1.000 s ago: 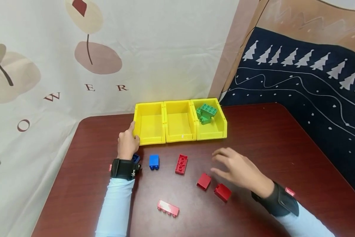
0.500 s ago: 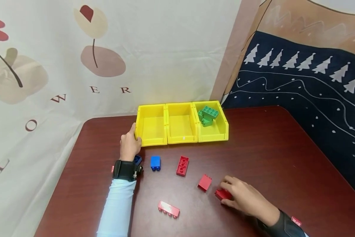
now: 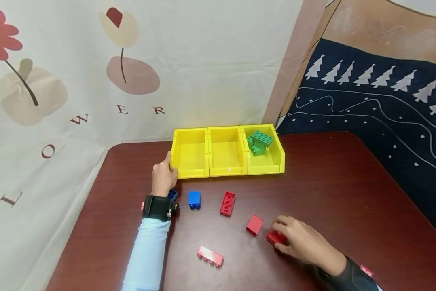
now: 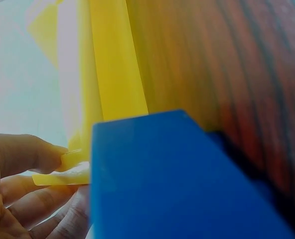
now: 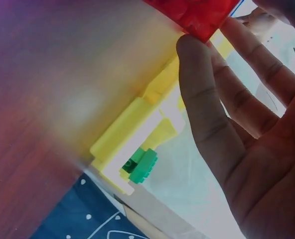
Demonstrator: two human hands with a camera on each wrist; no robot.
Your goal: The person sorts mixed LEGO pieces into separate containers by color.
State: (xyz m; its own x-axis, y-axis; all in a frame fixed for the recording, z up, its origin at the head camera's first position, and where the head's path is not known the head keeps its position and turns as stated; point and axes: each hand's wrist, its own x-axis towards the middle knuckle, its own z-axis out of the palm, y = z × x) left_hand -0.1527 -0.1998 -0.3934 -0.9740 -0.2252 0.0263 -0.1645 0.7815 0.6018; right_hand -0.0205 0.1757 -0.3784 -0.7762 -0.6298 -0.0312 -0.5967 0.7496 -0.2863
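My right hand [image 3: 301, 239] pinches a red toy building brick [image 3: 276, 238] between thumb and fingers at the table's front right; the right wrist view shows the thumb against the same brick [image 5: 200, 15]. At the near left corner of the yellow bins, my left hand [image 3: 163, 177] grips the rim of the left bin [image 3: 190, 153]. Its thumb and fingers close on that yellow edge [image 4: 68, 174] in the left wrist view. A blue brick [image 4: 172, 174] looms below that wrist camera. Several green bricks [image 3: 259, 141] lie in the right bin [image 3: 267, 169].
Another red brick [image 3: 254, 225] lies just left of my right hand. Farther left are an upturned red brick [image 3: 227, 203], a blue brick [image 3: 194, 199] and a pinkish-red brick [image 3: 210, 256] on its side. A dark blue brick [image 3: 172, 195] is partly hidden by my left wrist.
My right hand has come down toward the front and taken hold of the rightmost red brick. The left hand stays at the bin. The head view has shifted slightly.
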